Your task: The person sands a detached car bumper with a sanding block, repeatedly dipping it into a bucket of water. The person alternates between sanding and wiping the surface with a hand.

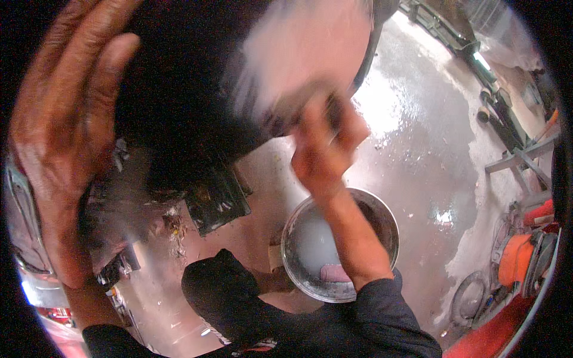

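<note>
A dark, curved panel (173, 89) fills the upper part of the head view, with a pale pink smooth patch (310, 45) on its right side. My left hand (71, 107) rests at the panel's left side, fingers stretched out and holding nothing. At the lower edge of the pink patch is my right hand (328, 140), smeared by motion, its fingers bent around something dark that I cannot make out. Beneath my right forearm stands a round metal basin (286, 250) of cloudy water. A pink block-like piece (335, 273) lies in it.
Wet, shiny floor (418, 161) spreads to the right. A grey metal stand (513, 160) and an orange reel-like object (516, 259) are along the right edge. A dark flat piece (218, 203) hangs below the panel. My black shoe (218, 280) is left of the basin.
</note>
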`<act>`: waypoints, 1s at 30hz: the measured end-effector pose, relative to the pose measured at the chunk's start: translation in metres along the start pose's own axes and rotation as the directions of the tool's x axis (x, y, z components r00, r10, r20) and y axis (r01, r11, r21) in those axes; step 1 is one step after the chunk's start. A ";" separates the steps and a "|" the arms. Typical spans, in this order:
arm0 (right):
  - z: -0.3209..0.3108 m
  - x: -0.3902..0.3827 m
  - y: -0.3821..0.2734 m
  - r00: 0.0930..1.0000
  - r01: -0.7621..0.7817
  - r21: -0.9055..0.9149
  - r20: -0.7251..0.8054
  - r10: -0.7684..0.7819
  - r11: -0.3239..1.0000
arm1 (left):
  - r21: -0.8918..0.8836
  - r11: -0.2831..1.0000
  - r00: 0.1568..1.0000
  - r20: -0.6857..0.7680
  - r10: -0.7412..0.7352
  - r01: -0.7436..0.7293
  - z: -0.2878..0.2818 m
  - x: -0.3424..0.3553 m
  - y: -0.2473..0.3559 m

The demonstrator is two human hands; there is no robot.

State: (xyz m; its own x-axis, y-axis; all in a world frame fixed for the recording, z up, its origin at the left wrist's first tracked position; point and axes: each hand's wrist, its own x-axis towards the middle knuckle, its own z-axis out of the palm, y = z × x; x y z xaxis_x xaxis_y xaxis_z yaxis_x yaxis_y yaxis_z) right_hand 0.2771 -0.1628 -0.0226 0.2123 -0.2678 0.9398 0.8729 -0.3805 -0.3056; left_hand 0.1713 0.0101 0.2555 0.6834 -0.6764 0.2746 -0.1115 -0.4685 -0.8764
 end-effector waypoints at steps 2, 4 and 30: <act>-0.004 -0.015 -0.001 0.997 0.068 0.004 0.044 -0.068 0.998 | 0.015 1.000 1.000 -0.006 0.012 -0.012 -0.004 0.003 0.003; 0.002 0.030 0.005 0.995 0.101 -0.047 -0.004 -0.102 0.994 | 0.022 1.000 1.000 -0.008 0.005 -0.005 -0.009 0.000 0.001; 0.016 0.130 -0.005 0.988 0.091 -0.104 -0.117 -0.103 0.990 | 0.044 0.999 0.997 -0.076 -0.024 0.028 -0.008 0.015 0.015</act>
State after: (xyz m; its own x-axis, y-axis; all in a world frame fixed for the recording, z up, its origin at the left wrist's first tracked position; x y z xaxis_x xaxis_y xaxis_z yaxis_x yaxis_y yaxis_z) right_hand 0.3071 -0.1816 0.1036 0.0681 -0.3292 0.9418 0.8380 -0.4934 -0.2331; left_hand 0.1738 -0.0115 0.2493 0.6291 -0.7060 0.3252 -0.0607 -0.4616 -0.8850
